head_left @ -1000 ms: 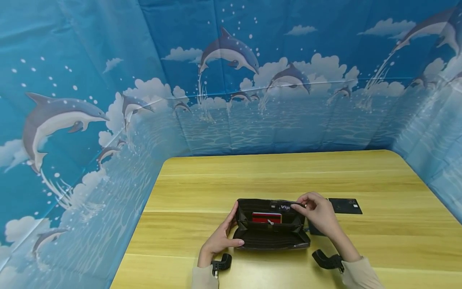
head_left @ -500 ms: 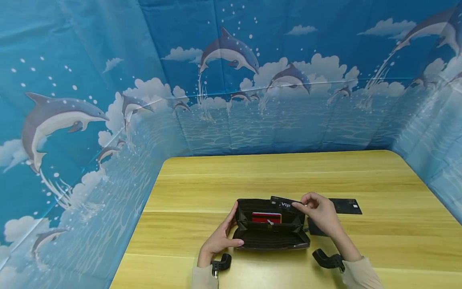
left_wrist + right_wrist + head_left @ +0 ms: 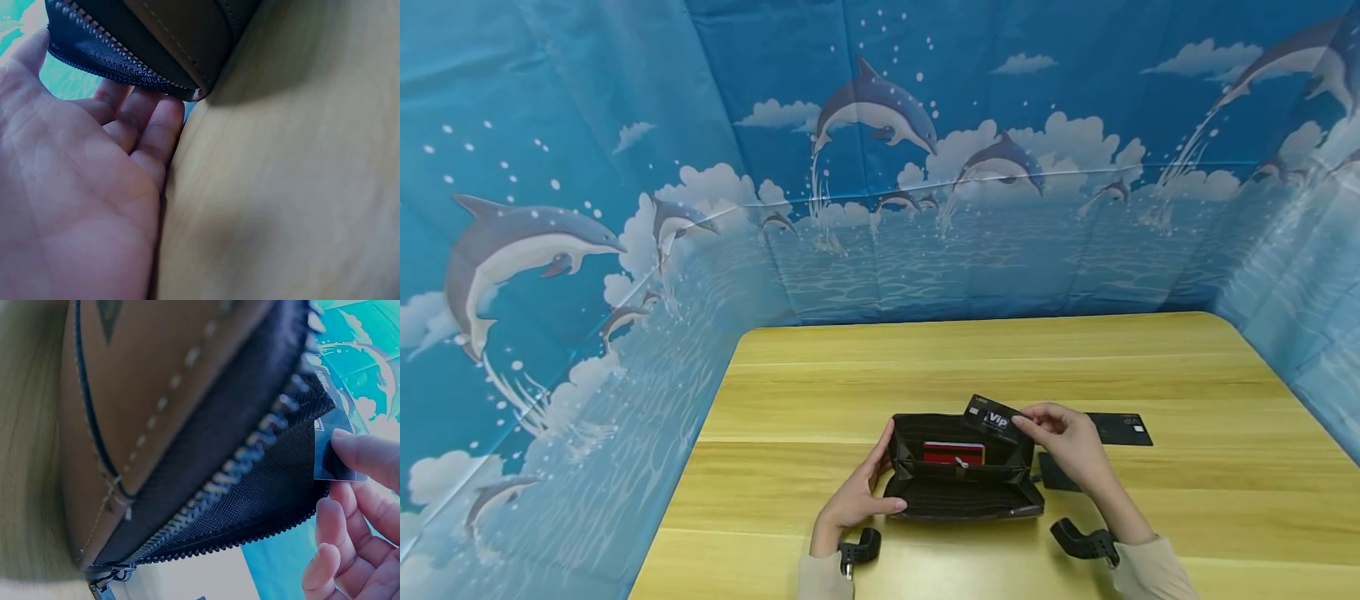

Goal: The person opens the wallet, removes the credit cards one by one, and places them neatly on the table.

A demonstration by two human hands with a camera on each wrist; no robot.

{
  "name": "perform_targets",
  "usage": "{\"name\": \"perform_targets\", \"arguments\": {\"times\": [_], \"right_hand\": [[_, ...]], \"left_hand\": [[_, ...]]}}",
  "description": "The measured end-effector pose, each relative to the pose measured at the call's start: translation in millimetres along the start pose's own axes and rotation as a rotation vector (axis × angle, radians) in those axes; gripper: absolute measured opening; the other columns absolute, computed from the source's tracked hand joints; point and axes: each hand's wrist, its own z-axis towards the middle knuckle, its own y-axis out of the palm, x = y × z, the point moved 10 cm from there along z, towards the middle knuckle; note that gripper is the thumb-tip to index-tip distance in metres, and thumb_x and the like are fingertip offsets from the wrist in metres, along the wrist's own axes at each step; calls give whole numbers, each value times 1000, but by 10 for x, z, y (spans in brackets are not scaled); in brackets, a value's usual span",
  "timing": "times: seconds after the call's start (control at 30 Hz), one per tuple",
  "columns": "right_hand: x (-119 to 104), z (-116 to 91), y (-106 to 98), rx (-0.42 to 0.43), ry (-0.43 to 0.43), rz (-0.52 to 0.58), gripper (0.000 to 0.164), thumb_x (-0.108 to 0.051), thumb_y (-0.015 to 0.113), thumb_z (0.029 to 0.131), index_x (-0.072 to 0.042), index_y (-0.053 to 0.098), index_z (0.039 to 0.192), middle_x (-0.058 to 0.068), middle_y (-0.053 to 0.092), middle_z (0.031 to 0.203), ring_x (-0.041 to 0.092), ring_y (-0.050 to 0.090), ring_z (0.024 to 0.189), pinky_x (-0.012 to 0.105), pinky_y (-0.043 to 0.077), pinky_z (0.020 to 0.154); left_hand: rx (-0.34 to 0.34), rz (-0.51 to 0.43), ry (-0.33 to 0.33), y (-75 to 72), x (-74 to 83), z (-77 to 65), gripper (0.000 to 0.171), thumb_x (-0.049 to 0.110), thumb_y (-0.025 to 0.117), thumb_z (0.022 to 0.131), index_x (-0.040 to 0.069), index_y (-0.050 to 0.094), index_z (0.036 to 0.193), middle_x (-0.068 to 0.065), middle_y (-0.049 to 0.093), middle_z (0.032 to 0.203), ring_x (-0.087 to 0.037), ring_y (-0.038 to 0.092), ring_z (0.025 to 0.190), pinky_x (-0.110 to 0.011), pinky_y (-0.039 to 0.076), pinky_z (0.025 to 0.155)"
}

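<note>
A long dark zip-around wallet (image 3: 958,500) stands spread wide on the table, its brown outside showing in both wrist views. My left hand (image 3: 857,496) holds its left end, thumb on the near flap and fingers along the far side. A black card marked "Vip" (image 3: 997,419) is pinched between thumb and fingers of my right hand (image 3: 1071,446). The card tilts above the wallet's far right edge; in the right wrist view its corner (image 3: 330,459) overlaps the wallet's opening. A red card (image 3: 953,452) sits in the middle of the wallet.
Another black card (image 3: 1122,428) lies on the wooden table (image 3: 850,367) beyond my right hand. A dark flat item (image 3: 1057,472), partly hidden by that hand, lies beside the wallet. A dolphin-print curtain (image 3: 880,233) surrounds the table.
My right hand has drawn the Vip card upward from the wallet's far slot, and the card now shows almost whole and more tilted. My left hand and the wallet have stayed put.
</note>
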Motion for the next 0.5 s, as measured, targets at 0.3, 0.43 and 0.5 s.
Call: {"name": "perform_targets", "arguments": {"times": [0.3, 0.43, 0.5], "right_hand": [[155, 20, 33, 10, 33, 93, 32, -39, 68, 88, -8, 70, 97, 7, 63, 79, 17, 49, 64, 30, 43, 53], [534, 108, 71, 71, 15, 145, 43, -55, 64, 84, -15, 69, 96, 6, 63, 81, 16, 55, 65, 27, 48, 53], [712, 149, 57, 124, 15, 178, 45, -57, 65, 82, -15, 68, 96, 9, 61, 81, 19, 55, 65, 27, 49, 51]], "left_hand": [[-11, 4, 26, 11, 35, 9, 102, 15, 74, 84, 10, 0, 153, -7, -2, 158, -38, 12, 139, -48, 19, 109], [-18, 5, 33, 13, 41, 11, 102, 13, 74, 84, 10, -1, 153, -9, -3, 157, -39, 12, 138, -52, 18, 109], [-21, 2, 33, 12, 41, 11, 102, 13, 74, 84, 10, -1, 153, -9, -3, 157, -39, 13, 138, -51, 18, 109]]}}
